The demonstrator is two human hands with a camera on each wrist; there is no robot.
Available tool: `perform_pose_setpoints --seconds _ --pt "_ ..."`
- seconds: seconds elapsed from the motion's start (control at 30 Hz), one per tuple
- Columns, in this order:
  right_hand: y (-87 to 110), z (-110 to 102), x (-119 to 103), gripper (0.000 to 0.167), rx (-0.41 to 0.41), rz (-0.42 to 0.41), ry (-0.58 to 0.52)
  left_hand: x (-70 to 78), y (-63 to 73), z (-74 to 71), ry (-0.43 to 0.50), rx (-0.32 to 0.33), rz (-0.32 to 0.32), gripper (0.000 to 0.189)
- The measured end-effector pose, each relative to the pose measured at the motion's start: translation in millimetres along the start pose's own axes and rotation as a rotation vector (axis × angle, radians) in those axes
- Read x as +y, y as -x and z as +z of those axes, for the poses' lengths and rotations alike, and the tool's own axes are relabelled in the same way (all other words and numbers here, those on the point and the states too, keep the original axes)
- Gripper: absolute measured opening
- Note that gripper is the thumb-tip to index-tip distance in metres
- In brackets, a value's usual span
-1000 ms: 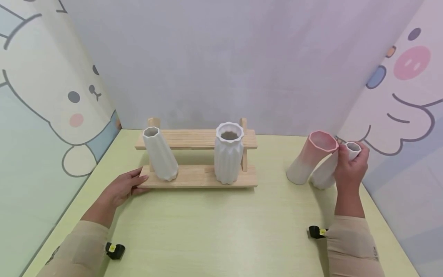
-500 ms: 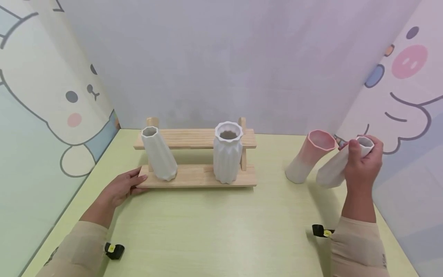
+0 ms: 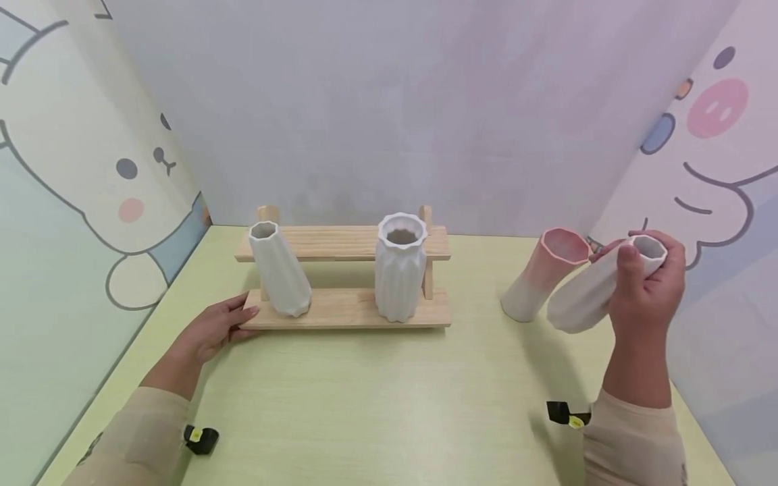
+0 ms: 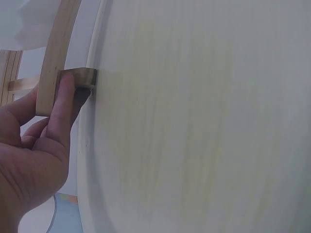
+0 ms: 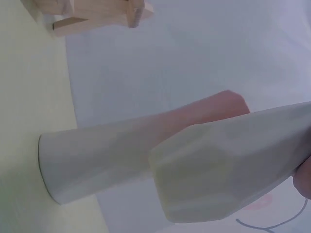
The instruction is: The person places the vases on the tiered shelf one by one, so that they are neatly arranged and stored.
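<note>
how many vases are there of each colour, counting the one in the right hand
White: 3 (narrow vase and ribbed vase on the wooden rack, held vase in the right hand)
Pink and white: 1 (pink-topped vase on the table)
Total: 4

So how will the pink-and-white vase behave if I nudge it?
The pink-and-white vase is probably rigid, judging by its crisp faceted rim. A push near the top could tip it, as it stands much taller than wide. Its sides look smooth, so possibly slippery.
</note>
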State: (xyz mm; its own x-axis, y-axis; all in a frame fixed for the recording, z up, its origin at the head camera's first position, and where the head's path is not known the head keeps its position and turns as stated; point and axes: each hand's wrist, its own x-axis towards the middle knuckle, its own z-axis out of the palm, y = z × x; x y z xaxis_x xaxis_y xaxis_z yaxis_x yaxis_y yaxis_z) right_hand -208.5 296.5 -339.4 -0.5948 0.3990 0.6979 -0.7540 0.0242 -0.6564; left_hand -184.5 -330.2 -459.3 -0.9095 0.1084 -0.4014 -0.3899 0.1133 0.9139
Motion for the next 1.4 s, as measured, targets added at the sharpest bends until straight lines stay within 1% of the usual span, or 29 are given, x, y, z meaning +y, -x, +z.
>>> perform_pose_setpoints --seconds 0.1,0.17,0.27,0.3,0.43,0.53,0.67,0.77,0.87,0.97,1.03,1.1,1.2,1.3,1.4 --pt "4.9 7 -5 0.037 -0.029 0.002 -0.075 -0.6 1.0 -0.1 -0.002 -0.005 0.003 0.082" --pt "9.6 15 -10 0.037 -0.059 0.002 -0.09 -1.5 1.0 -0.4 -0.001 -0.008 0.005 0.082" --pt "18.4 30 -17 0.034 -0.107 -0.002 -0.07 -2.3 1.1 -0.7 0.003 -0.011 0.013 0.081" --pt "21.7 36 -19 0.032 -0.122 -0.01 -0.044 -2.5 1.1 -0.9 0.005 -0.013 0.016 0.08" --pt "32.8 62 -22 0.032 -0.262 -0.055 -0.136 -4.1 0.4 -1.7 0.021 -0.015 0.024 0.079" --pt "44.0 78 -21 0.034 -0.394 -0.034 -0.229 -5.6 -0.7 -2.1 0.025 -0.014 0.027 0.08" --pt "62.7 97 -24 0.029 -0.506 0.036 -0.201 -6.8 -1.7 -2.2 0.024 -0.009 0.031 0.08" --pt "73.6 115 -30 0.031 -0.585 0.067 -0.211 -6.7 -1.2 -2.1 0.023 -0.007 0.028 0.081" --pt "83.1 133 -36 0.038 -0.658 0.076 -0.234 -5.7 -0.3 -2.5 0.022 -0.004 0.022 0.081" --pt "91.3 152 -41 0.048 -0.726 0.072 -0.239 -4.4 -0.8 -2.8 0.021 -0.011 0.026 0.08" --pt "95.7 165 -44 0.051 -0.771 0.077 -0.24 -3.9 -1.8 -2.9 0.028 -0.017 0.033 0.08" --pt "99.2 177 -48 0.052 -0.809 0.087 -0.222 -3.7 -2.7 -2.7 0.031 -0.026 0.039 0.079" --pt "103.0 194 -51 0.048 -0.853 0.11 -0.201 -4.2 -3.2 -2.7 0.034 -0.031 0.042 0.078" --pt "105.7 210 -51 0.045 -0.877 0.119 -0.196 -4.5 -2.5 -2.9 0.029 -0.03 0.042 0.077" --pt "108.2 224 -49 0.042 -0.889 0.108 -0.208 -3.9 -1.1 -3.5 0.025 -0.024 0.038 0.077"
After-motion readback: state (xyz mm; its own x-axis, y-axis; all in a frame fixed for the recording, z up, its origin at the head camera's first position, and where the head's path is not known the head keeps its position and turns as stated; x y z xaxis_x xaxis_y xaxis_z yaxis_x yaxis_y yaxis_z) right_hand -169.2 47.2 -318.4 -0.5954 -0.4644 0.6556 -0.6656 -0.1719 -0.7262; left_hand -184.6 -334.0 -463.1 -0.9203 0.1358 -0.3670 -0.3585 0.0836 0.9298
